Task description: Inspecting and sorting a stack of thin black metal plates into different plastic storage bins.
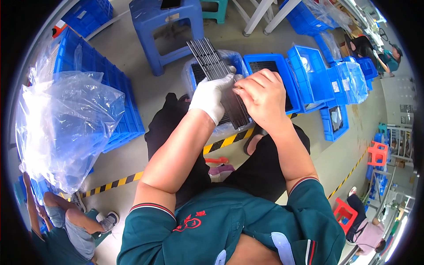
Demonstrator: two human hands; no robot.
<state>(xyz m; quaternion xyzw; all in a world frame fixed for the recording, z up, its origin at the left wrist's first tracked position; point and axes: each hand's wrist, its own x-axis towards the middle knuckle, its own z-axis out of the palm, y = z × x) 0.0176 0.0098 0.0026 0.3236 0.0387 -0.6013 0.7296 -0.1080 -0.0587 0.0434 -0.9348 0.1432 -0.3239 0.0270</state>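
My left hand (208,98), in a white glove, is closed around a bundle of thin black rods (206,55). The rods lie side by side and slant from upper left to lower right, with lighter bands near their far ends. My bare right hand (265,99) is beside the bundle's right side, its thumb and fingers pinched together. What that pinch holds, if anything, is too small to make out. Beneath the hands stands a blue bin (240,66) lined with clear plastic, with more black rods inside, partly hidden by my hands and the bundle.
Right of it, a second blue bin (293,90) holds dark rods, with more blue bins (316,73) beyond. A blue stool (148,22) stands ahead. Stacked blue crates (101,75) under clear plastic (66,128) rise at left. Other people sit at lower left and far right.
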